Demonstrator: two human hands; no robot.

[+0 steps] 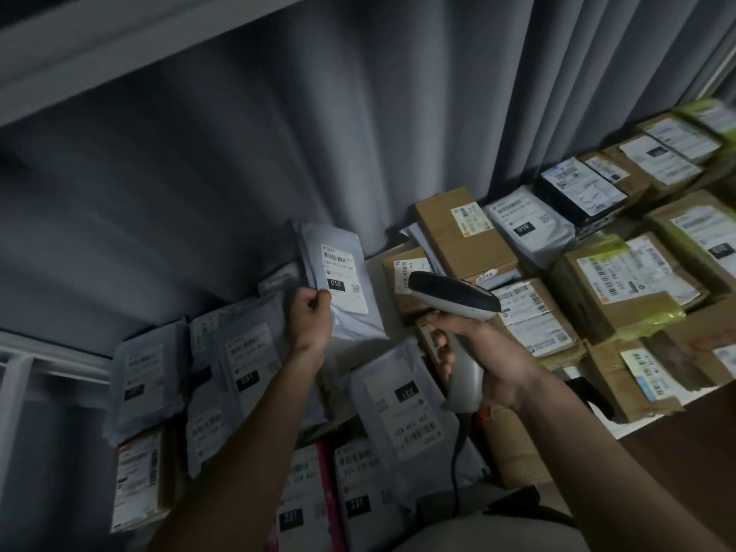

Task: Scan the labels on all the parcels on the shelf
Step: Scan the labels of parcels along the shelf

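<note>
Head view: scanner (454,300) nose points left toward upright mailer (338,280).

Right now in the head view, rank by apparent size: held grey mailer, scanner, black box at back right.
1. Grey mailer, gripped by the left hand.
2. Scanner, held in the right hand.
3. Black box.
The box sits farther back, so its true size is unsure.

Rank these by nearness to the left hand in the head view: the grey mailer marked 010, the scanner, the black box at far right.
1. Grey mailer marked 010, gripped by the left hand.
2. Scanner, just right.
3. Black box, far upper right.
</note>
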